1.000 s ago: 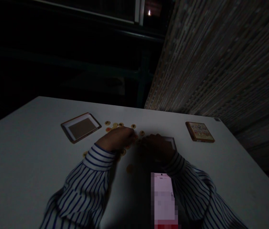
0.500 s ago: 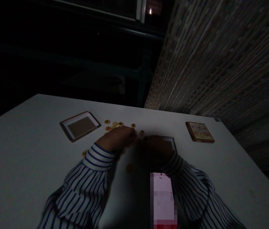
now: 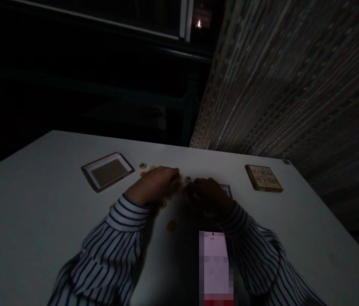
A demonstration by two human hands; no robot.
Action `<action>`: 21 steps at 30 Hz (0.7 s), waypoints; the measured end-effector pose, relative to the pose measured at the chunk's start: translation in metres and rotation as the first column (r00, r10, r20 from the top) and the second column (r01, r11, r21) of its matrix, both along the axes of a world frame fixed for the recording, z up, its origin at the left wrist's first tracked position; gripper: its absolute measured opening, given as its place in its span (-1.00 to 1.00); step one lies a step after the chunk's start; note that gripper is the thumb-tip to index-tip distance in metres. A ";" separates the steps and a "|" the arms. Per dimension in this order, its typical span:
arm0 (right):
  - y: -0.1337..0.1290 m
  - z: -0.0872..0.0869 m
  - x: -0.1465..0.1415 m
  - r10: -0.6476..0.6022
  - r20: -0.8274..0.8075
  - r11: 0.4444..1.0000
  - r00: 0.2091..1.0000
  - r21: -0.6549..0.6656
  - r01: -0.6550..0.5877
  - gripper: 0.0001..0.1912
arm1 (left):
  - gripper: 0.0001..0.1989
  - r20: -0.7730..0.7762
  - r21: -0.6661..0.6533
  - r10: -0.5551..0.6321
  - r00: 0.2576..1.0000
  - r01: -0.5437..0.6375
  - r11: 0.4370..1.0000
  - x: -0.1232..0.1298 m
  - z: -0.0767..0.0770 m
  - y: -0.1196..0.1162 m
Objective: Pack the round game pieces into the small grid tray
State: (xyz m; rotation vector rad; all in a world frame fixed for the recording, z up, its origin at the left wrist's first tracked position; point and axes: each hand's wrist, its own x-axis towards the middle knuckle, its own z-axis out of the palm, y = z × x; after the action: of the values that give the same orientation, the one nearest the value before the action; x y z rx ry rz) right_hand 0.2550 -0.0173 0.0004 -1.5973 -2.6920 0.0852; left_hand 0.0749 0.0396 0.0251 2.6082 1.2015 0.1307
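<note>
Small, round, yellow, wooden-looking pieces (image 3: 142, 165) are spread on the white bench (image 3: 39, 221).
The left hand (image 3: 156, 183) and right hand (image 3: 211, 196) are curled near each other among them; whether anything is pinched cannot be seen. Each piece is probably best pinched by its rim. No long side is pointed anywhere, as they are round; flat faces are turned up.
</note>
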 end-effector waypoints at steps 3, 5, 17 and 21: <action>-0.004 0.008 0.004 -0.029 -0.060 0.994 0.998 0.105 0.035 -0.80 | -0.74 0.096 0.012 0.007 0.995 -0.008 1.000 0.000 0.011 -0.006; -0.007 0.013 0.006 -0.035 -0.103 0.985 0.994 0.164 0.052 -0.80 | -0.73 0.174 0.021 0.019 0.985 -0.023 1.000 0.000 0.017 -0.012; -0.033 0.030 0.022 -0.074 -0.208 0.937 0.975 0.321 0.140 -0.77 | -0.63 0.594 -0.279 0.198 0.780 -0.032 0.960 0.034 0.006 -0.056; -0.046 0.028 0.029 -0.102 -0.212 0.935 0.972 0.312 0.167 -0.77 | -0.65 0.665 -0.383 0.242 0.706 0.045 0.922 0.049 -0.006 -0.070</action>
State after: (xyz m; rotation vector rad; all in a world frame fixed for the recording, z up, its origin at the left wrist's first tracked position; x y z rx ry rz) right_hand 0.2842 -0.0632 0.0287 -1.5728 -2.2971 -0.1900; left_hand 0.1238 -0.0305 0.0194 1.8540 0.9453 0.7696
